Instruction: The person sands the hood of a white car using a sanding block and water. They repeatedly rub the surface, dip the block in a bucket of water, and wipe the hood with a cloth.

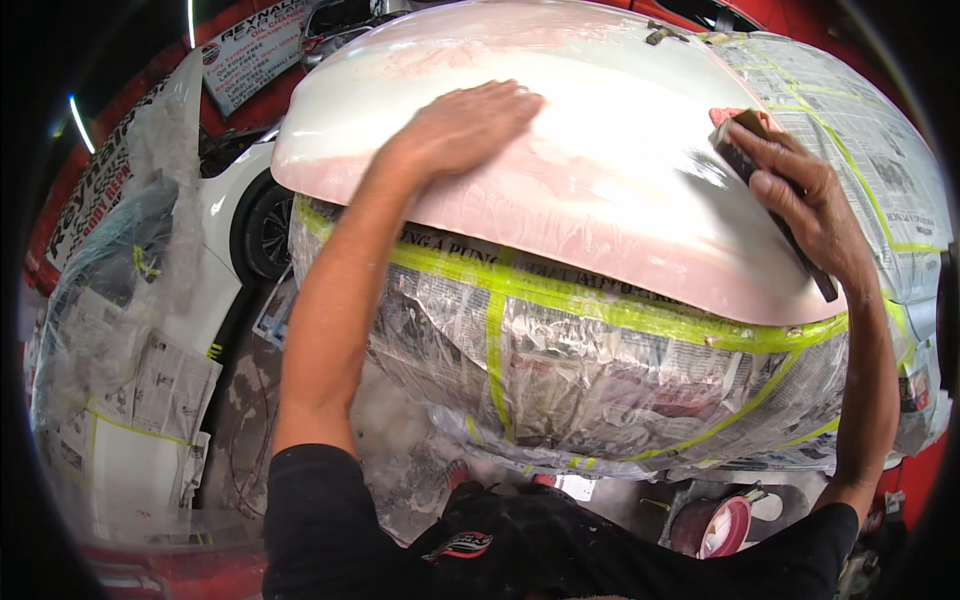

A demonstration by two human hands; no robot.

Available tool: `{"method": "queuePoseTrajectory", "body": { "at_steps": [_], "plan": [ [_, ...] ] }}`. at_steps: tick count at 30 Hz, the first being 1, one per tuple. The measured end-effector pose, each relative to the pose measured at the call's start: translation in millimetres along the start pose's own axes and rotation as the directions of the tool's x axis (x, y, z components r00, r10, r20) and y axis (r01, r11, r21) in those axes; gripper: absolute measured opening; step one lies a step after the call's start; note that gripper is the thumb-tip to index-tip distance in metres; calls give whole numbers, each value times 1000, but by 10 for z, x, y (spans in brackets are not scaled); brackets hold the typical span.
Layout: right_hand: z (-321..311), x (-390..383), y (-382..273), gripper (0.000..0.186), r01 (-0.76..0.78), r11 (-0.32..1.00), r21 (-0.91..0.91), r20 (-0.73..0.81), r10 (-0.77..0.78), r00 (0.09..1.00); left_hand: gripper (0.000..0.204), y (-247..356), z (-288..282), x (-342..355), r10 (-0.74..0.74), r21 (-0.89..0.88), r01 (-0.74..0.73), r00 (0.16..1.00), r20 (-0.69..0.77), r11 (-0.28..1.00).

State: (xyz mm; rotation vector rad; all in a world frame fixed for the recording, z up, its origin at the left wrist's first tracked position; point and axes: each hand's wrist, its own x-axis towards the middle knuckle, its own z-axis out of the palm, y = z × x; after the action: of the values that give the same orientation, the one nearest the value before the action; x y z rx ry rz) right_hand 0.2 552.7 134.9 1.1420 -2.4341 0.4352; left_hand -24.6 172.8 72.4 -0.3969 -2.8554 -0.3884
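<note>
My left hand [470,128] lies palm down on a white car hood [590,130], its fingers stretched out and slightly blurred. Pinkish patches of filler or primer show along the hood's near edge and far side. In my right hand [805,190] is a long dark sanding block [735,155], held against the right part of the hood, with my fingers wrapped over it. Something pink [728,117] shows at the block's far end; I cannot tell if it is a sponge or a cloth.
Newspaper and plastic [620,375] with yellow-green tape cover the car's front below the hood. Masked glass [860,130] lies to the right. A small dark tool [662,33] rests on the hood's far edge. Another white car [225,215] stands left; a pink-red bucket [722,527] sits low right.
</note>
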Motion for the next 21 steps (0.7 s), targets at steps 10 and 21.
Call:
{"method": "queuePoseTrajectory", "body": {
  "at_steps": [10,21],
  "plan": [
    [260,170,-303,46,178,983,43,245,-183,952,66,-1423,-23,-503,-204,-45,207,865,-458,977],
    [1602,2358,-935,40,385,905,179,183,-415,891,65,-1576,-61,-386,-114,-106,74,881,-458,992]
  ]
}}
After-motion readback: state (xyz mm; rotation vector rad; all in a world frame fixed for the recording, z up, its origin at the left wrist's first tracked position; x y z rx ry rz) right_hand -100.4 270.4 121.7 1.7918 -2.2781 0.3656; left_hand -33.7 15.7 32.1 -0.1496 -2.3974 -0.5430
